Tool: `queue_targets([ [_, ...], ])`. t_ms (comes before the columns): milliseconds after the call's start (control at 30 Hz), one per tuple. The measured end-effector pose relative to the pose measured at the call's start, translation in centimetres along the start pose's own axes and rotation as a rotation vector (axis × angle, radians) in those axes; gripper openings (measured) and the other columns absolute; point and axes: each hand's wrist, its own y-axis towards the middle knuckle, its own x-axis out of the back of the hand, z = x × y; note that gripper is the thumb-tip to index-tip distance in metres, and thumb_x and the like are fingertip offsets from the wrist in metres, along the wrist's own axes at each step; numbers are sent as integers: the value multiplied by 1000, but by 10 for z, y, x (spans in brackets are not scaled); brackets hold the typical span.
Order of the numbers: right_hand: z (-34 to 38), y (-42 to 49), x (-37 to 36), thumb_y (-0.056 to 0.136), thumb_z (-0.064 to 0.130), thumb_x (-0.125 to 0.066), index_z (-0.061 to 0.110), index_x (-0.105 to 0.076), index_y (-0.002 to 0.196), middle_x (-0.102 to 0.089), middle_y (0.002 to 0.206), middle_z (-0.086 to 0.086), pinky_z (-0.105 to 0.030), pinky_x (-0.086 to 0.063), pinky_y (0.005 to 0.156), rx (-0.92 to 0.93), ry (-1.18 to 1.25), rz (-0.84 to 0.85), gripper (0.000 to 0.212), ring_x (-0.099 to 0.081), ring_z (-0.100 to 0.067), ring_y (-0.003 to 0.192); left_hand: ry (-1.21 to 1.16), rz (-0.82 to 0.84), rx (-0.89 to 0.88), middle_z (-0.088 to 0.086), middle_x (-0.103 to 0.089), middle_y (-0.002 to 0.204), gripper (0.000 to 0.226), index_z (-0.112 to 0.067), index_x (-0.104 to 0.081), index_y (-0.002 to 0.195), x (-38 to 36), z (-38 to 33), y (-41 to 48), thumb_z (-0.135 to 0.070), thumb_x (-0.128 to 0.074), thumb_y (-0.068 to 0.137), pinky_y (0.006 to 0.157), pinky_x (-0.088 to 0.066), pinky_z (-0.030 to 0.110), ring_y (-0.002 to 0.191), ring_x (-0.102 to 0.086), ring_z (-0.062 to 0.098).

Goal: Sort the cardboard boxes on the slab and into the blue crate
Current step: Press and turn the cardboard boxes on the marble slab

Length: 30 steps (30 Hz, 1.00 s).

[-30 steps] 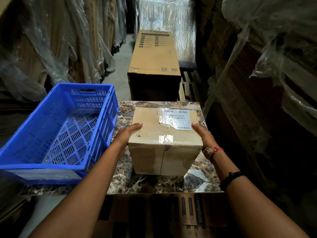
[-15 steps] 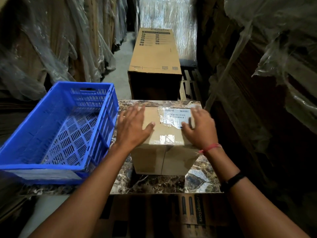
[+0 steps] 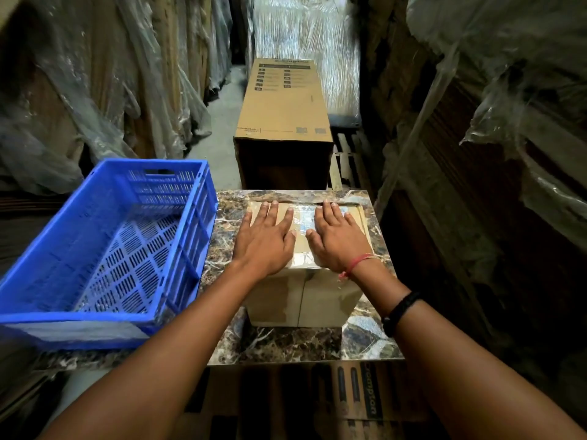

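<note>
Resting flat side by side, the left hand [image 3: 265, 241] and right hand [image 3: 338, 239] lie on top of the box [image 3: 305, 300]. Their fingers are straight and slightly spread, reaching toward its far edge, and neither hand curls round anything. The box stands on the slab [image 3: 286, 347], just right of the crate [image 3: 79, 319]. A taped label [image 3: 306, 217] shows between the hands. A red thread [image 3: 357, 263] circles the right wrist. Beyond the slab lies a long carton [image 3: 282, 103].
</note>
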Motion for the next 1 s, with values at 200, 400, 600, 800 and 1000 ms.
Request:
queue_targets([
  [200, -1, -26, 11, 100, 53, -25, 8, -3, 154, 1, 161, -15, -40, -2, 120, -80, 65, -49, 74, 3, -26, 149, -76, -115, 87, 8, -10, 163, 60, -25, -13, 156, 2, 1, -25, -50, -19, 102, 122, -7, 48, 151, -9, 23],
  [400, 4, -43, -5, 100, 51, -13, 4, 0, 153, 2, 161, -16, -38, -1, 121, -139, -15, -19, 72, 3, -26, 149, -81, -64, 123, 9, -2, 164, 64, -23, -5, 157, -7, 0, -38, -52, -18, 101, 122, -7, 48, 152, -1, 22],
  [600, 3, -41, -6, 99, 51, -12, 4, 1, 153, 2, 161, -16, -39, -2, 122, -141, -24, 10, 72, 4, -25, 149, -63, -37, 121, 9, -1, 164, 64, -22, -4, 157, -6, -1, -37, -51, -17, 101, 120, -8, 48, 152, 0, 22],
  [800, -5, -56, 8, 100, 46, -21, 6, -6, 153, 1, 161, -16, -44, 1, 120, -229, 56, -102, 69, 5, -27, 149, -124, -113, 213, 9, 3, 164, 74, -24, -6, 157, 0, 14, -34, -63, -8, 94, 118, 10, 50, 152, 2, 24],
  [1000, -4, -68, -8, 101, 45, -18, 7, -5, 154, 2, 161, -17, -41, -7, 121, -256, 46, -96, 67, 1, -29, 149, -263, -86, 244, 3, 11, 165, 69, -24, -3, 157, -17, 20, -40, -55, -23, 100, 116, -24, 54, 151, -7, 27],
])
